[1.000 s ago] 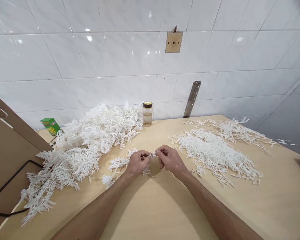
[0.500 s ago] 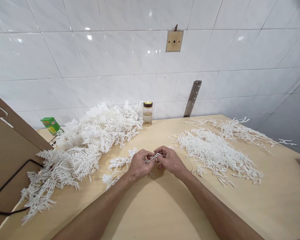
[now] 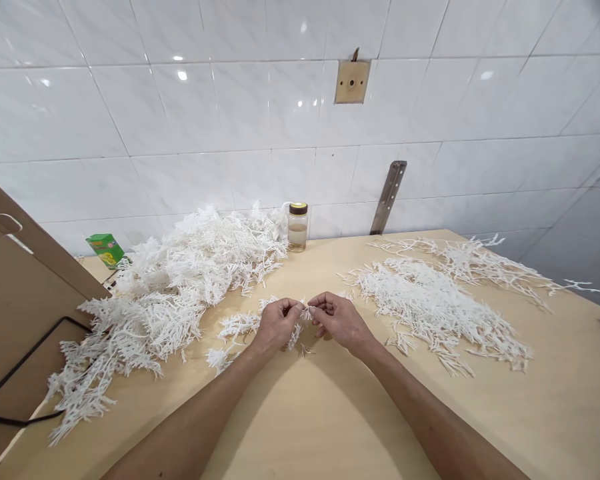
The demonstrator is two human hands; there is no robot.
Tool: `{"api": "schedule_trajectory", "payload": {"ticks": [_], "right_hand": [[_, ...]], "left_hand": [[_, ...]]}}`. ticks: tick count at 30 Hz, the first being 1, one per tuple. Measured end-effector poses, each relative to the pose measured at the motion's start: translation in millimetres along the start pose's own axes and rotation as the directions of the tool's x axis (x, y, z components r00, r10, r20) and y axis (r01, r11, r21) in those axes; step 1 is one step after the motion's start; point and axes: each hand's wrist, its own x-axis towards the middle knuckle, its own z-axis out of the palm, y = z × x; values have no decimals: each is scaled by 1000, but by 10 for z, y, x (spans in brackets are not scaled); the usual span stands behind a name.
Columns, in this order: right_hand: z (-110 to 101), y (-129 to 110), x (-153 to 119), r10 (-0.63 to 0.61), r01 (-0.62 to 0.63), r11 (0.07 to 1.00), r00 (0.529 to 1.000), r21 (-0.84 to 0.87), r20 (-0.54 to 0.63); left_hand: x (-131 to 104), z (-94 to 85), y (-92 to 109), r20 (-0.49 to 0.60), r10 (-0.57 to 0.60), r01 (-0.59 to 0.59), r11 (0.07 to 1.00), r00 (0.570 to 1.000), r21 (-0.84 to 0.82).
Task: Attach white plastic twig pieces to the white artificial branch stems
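Since half a second ago, both hands have lifted slightly: left hand [image 3: 276, 325] and right hand [image 3: 336, 319] pinch one white plastic sprig [image 3: 306, 312] between closed fingertips above the worktop [image 3: 330, 413]. Pulling unevenly could snap its thin branches or drop it among the loose sprigs [image 3: 235, 328].

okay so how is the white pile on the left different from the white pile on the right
The left pile is heaped high and tangled; the right pile lies flatter and more spread out. The left pile's pieces look like larger branched clusters, while the right pile's look like thinner, single sprigs. Both are white plastic pieces on the wooden table, flanking the left hand and right hand.
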Motion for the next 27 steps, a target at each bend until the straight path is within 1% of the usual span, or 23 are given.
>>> {"api": "schedule_trajectory", "payload": {"ticks": [5, 9, 13, 15, 18, 20, 22, 24, 27], "right_hand": [[-1, -32, -9, 0, 1, 1000, 1000, 15, -30], [7, -4, 16, -30, 34, 998, 997, 55, -76], [18, 64, 47, -76, 83, 990, 995, 116, -57], [18, 87, 54, -90, 96, 988, 995, 124, -48], [15, 84, 51, -111, 115, 984, 993, 135, -39], [16, 60, 39, -116, 120, 982, 993, 145, -34], [20, 29, 25, -111, 115, 982, 993, 147, -32], [20, 3, 12, -93, 97, 986, 995, 135, -33], [-1, -8, 4, -44, 46, 995, 999, 89, -21]], "left_hand": [[5, 12, -3, -24, 41, -40, 998, 999, 40], [-46, 29, 60, -3, 85, -83, 986, 996, 145], [-85, 27, 91, -39, 166, -144, 933, 985, 331], [-87, 23, 79, -41, 210, -177, 902, 977, 393], [-81, 17, 46, 0, 286, -256, 859, 958, 443], [-80, 12, 26, 32, 315, -292, 832, 949, 472], [-81, 8, 8, 50, 299, -285, 825, 953, 488], [-77, 4, -7, 60, 259, -255, 835, 964, 487], [-65, 0, -23, 61, 236, -235, 844, 970, 482]]}}
